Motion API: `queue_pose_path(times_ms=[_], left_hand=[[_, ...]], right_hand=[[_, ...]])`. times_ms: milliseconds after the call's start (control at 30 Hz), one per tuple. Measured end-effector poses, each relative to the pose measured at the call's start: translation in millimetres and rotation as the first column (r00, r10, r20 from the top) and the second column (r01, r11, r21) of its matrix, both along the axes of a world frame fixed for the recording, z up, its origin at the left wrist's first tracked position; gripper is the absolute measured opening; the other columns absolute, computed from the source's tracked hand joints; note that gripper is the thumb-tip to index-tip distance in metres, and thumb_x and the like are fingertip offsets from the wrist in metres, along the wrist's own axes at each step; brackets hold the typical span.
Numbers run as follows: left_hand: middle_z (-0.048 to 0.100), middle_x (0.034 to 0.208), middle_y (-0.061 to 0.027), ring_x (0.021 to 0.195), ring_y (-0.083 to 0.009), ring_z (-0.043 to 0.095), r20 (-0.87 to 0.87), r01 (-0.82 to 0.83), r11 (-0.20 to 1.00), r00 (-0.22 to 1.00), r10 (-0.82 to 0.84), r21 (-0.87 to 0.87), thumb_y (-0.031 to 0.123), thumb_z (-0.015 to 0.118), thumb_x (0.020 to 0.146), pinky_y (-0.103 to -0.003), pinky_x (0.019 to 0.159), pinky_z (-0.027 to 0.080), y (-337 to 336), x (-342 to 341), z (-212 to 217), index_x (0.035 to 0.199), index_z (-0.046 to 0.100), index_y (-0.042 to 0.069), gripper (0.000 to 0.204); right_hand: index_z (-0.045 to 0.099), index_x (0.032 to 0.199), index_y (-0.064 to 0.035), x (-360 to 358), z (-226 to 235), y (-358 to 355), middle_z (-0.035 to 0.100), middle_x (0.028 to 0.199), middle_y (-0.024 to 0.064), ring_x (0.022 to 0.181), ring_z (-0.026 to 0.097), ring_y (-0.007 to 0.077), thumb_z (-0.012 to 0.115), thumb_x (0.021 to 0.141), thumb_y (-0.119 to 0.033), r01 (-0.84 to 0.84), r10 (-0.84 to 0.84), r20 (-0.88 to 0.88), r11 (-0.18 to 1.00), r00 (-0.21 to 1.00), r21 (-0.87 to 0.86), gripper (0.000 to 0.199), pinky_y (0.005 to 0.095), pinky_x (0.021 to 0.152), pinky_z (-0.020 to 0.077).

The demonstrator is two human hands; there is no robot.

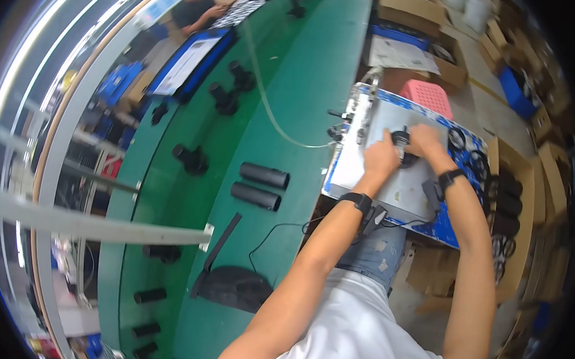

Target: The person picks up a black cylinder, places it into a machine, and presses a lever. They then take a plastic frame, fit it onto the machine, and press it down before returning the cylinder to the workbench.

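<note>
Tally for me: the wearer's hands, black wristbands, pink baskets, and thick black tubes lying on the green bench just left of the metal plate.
Hands, left hand and right hand: 2
Black wristbands: 2
Pink basket: 1
Black tubes: 2
Total: 7

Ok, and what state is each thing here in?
Left hand: fingers against the black part
Right hand: curled beside it, grip unclear
Black part: partly hidden between the hands
Two black tubes: lying side by side
Clear hose: curved
Cardboard box: open, dark cylinders inside
</note>
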State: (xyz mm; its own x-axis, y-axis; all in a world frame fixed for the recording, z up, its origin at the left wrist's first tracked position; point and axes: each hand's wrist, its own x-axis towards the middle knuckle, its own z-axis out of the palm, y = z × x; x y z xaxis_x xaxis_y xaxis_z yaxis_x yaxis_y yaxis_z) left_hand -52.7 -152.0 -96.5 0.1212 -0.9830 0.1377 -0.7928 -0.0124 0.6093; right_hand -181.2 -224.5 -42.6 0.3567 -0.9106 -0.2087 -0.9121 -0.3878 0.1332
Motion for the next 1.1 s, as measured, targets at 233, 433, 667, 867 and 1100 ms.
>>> queue_pose_path(times_ms=[233, 433, 667, 867, 1100], left_hand=[[0.06, 0.059, -0.0161, 0.057, -0.0337, 0.064, -0.381, -0.129, 0.971, 0.924, 0.043, -0.203, 0.016, 0.062, 0.08, -0.041, 0.056, 0.049, 119.9, 106.5, 12.6, 0.085, 0.066, 0.009, 0.01], [0.048, 0.118, -0.0202, 0.107, -0.0387, 0.05, 0.067, -0.761, 0.637, 0.634, 0.77, -0.123, 0.023, 0.07, 0.076, -0.047, 0.09, 0.043, 130.0, 267.7, -40.6, 0.12, 0.049, 0.003, 0.053], [0.038, 0.132, -0.0236, 0.116, -0.0429, 0.046, -0.035, -0.917, 0.396, 0.395, 0.918, 0.044, 0.042, 0.076, 0.072, -0.05, 0.095, 0.042, 165.6, 287.1, -89.1, 0.138, 0.032, 0.005, 0.087], [0.048, 0.13, -0.0285, 0.113, -0.042, 0.056, -0.258, -0.811, 0.45, 0.375, 0.891, 0.375, 0.05, 0.078, 0.068, -0.049, 0.093, 0.047, 178.2, 271.7, -70.8, 0.148, 0.007, 0.005, 0.116], [0.063, 0.109, -0.0237, 0.096, -0.033, 0.065, -0.589, -0.898, 0.429, 0.294, 0.753, 0.101, 0.028, 0.076, 0.073, -0.039, 0.085, 0.051, 200.1, 269.7, -104.4, 0.143, 0.021, -0.001, 0.094]], right_hand=[[0.057, 0.089, -0.003, -94.6, -51.2, 58.7, 0.057, 0.078, 0.0039, 0.074, 0.055, 0.0112, 0.064, 0.091, -0.023, 0.045, -0.208, 0.812, 0.975, 0.546, 0.22, 0.021, 0.029, 0.063, 0.0427], [0.06, 0.096, 0.0002, -100.9, -71.1, 84.5, 0.059, 0.084, -0.0002, 0.077, 0.055, 0.0082, 0.058, 0.094, -0.015, 0.043, -0.199, 0.971, 0.98, 0.133, 0.195, 0.015, 0.0218, 0.072, 0.0428], [0.061, 0.092, -0.0014, -108.1, -88.2, 84.1, 0.055, 0.08, -0.002, 0.072, 0.049, 0.0059, 0.057, 0.095, -0.015, 0.102, -0.18, 0.983, 0.978, -0.045, 0.184, 0.015, 0.02, 0.068, 0.0397], [0.061, 0.092, -0.0006, -110.3, -97.4, 77.3, 0.057, 0.083, -0.001, 0.074, 0.051, 0.0071, 0.057, 0.095, -0.015, 0.08, -0.159, 0.984, 0.985, 0.078, 0.153, 0.015, 0.0208, 0.069, 0.0416], [0.062, 0.104, 0.0036, -104.1, -89.7, 104.2, 0.057, 0.079, 0.0022, 0.069, 0.049, 0.0097, 0.056, 0.097, -0.019, 0.35, 0.077, 0.987, 0.929, 0.139, -0.122, 0.024, 0.0224, 0.065, 0.0421]])
